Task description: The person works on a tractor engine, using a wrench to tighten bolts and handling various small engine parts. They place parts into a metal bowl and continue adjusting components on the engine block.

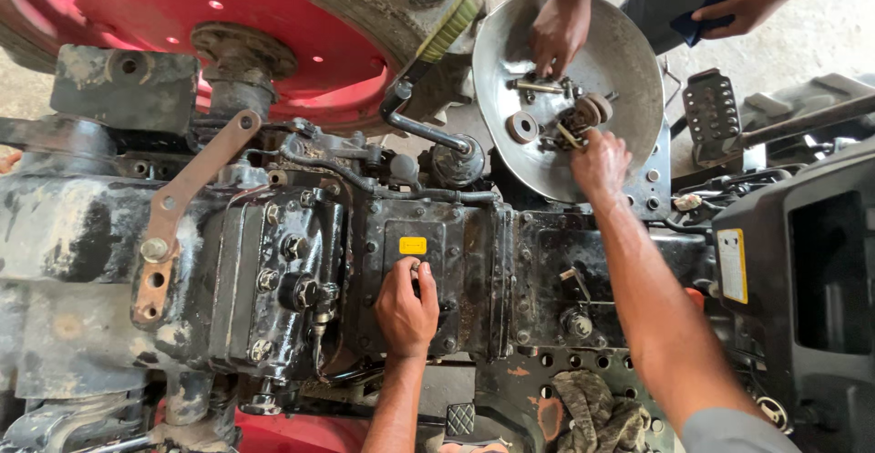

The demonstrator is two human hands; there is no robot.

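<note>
The view looks straight down on a stripped tractor body, a greasy black gearbox housing (437, 262) running across the middle, studded with bolts and carrying a small yellow plate (413, 245). A red wheel rim (228, 15) with its muddy tyre fills the upper left, a rust-brown flat link bar (178, 207) slants over the left castings, and pale concrete floor (802, 43) shows at the upper right. A dirty rag (597, 412) lies on the perforated footplate low in the picture, near a black pedal (460, 419). The left hand (406, 307) comes up from the bottom edge, arm straight, and rests on the housing just below the yellow plate with the fingers curled in; whether they pinch anything cannot be told. The right hand (600, 163) reaches far forward on an extended arm to a shallow metal dish (629, 61) standing beside the tyre, its fingers closed around small parts (583, 116) heaped in the dish, near a loose washer-like ring (522, 127). From the top edge another person's hand (558, 29) dips into the same dish, and that person's other hand (743, 6) holds a dark blue cloth (706, 2).
</note>
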